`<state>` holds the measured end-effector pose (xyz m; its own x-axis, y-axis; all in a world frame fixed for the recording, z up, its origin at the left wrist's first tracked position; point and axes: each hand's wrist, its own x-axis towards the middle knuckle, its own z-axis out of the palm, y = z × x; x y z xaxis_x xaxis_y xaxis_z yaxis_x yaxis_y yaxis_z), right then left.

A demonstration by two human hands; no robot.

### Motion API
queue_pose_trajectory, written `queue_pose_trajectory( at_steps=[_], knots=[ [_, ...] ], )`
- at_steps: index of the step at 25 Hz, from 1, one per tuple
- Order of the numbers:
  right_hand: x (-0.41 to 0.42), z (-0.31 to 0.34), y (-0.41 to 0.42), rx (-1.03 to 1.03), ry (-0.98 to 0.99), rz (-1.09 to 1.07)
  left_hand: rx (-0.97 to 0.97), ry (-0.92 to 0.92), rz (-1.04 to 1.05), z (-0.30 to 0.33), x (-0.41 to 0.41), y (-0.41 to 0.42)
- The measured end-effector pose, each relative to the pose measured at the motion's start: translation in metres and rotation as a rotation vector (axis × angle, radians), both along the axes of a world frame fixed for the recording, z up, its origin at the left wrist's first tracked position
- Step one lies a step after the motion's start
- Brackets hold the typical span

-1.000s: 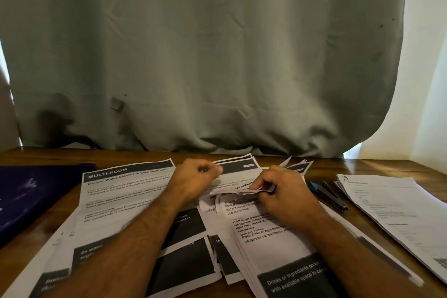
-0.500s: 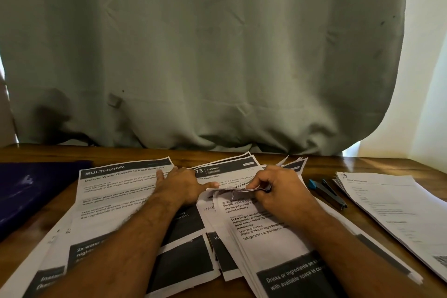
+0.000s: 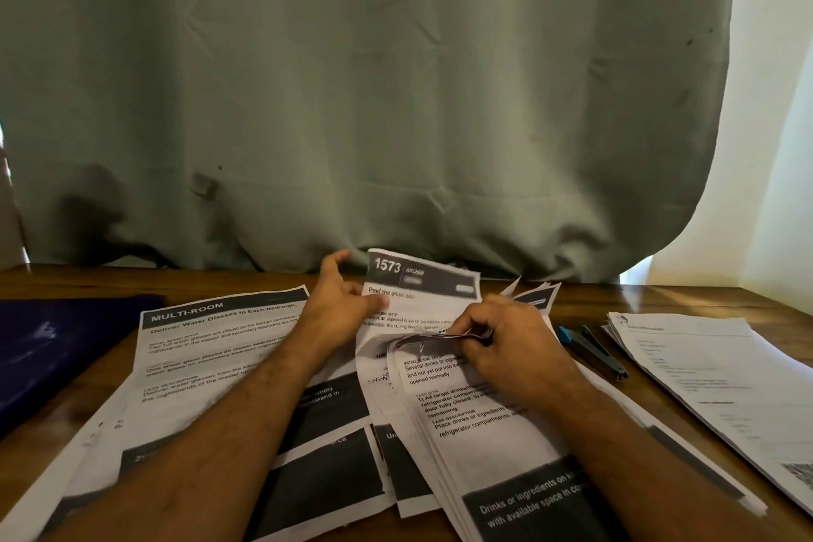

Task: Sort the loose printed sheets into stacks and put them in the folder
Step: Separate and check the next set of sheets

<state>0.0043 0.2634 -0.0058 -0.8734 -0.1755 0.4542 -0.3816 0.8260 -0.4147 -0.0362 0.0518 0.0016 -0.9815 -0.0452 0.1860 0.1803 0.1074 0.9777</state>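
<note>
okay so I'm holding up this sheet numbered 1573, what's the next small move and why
Probably draw the 1573 sheet clear with your left hand and lay it on a matching stack. Its top is lifted, but its lower part sits under the bent pages your right hand pinches.

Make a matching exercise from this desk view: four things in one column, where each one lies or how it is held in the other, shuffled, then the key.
Things:
1. sheet numbered 1573
2. MULTI-ROOM sheet
3. dark blue folder
4. blue-tipped stapler

Places or states:
A. flat on the table at far left
B. lifted, pinched at its left edge by the left hand
C. between the middle pile and the right-hand stack
D. flat, left of the left forearm

The right hand pinches folded sheet edges in the middle pile.

Pairs: 1-B, 2-D, 3-A, 4-C
</note>
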Motion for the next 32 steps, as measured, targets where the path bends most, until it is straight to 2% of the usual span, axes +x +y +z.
queue_pose_trajectory(
  at_steps=[2,3,7,9,11,16,17,18,20,21,22,23,25,29,31,32],
  knots=[
    [0.001,0.001,0.000,-0.002,0.083,-0.002,0.147,-0.068,-0.111,0.001,0.005,0.005],
    [0.001,0.002,0.000,-0.008,0.136,-0.009,0.154,-0.090,-0.164,0.001,0.007,0.007],
    [0.002,0.006,-0.002,-0.069,0.293,-0.059,-0.041,0.050,-0.246,0.000,0.010,0.012],
    [0.003,0.007,-0.003,-0.137,0.270,-0.041,-0.134,0.121,-0.259,-0.003,0.011,0.015],
    [0.005,0.007,-0.002,-0.223,0.189,0.007,-0.070,0.099,-0.262,-0.008,0.014,0.017],
    [0.001,0.007,-0.002,-0.042,0.125,-0.081,0.129,-0.060,-0.285,-0.006,0.012,0.014],
    [0.002,0.007,-0.002,-0.042,0.105,-0.079,0.057,-0.043,-0.218,-0.005,0.008,0.012],
    [0.002,0.006,-0.001,-0.045,0.078,-0.073,-0.100,-0.002,-0.102,-0.006,0.002,0.007],
    [0.005,0.005,0.000,-0.036,0.036,-0.064,-0.674,0.069,0.121,-0.012,-0.008,-0.006],
    [0.006,0.004,0.000,-0.033,0.021,-0.061,-0.936,0.053,0.158,-0.016,-0.014,-0.011],
    [0.007,0.002,0.000,-0.034,0.010,-0.058,-1.111,0.019,0.160,-0.020,-0.020,-0.016],
    [0.008,0.001,-0.001,-0.030,0.003,-0.057,-1.195,-0.026,0.145,-0.022,-0.024,-0.018],
    [0.008,-0.001,-0.002,-0.025,-0.002,-0.055,-1.206,-0.108,0.119,-0.024,-0.027,-0.019],
    [0.007,0.000,-0.003,-0.027,0.005,-0.056,-1.184,-0.138,0.114,-0.022,-0.031,-0.017],
    [0.007,0.000,-0.002,-0.010,0.020,-0.057,-1.046,-0.056,0.144,-0.019,-0.029,-0.013],
    [0.007,-0.001,-0.002,-0.012,0.028,-0.055,-0.906,-0.005,0.170,-0.016,-0.026,-0.011]
  ],
)
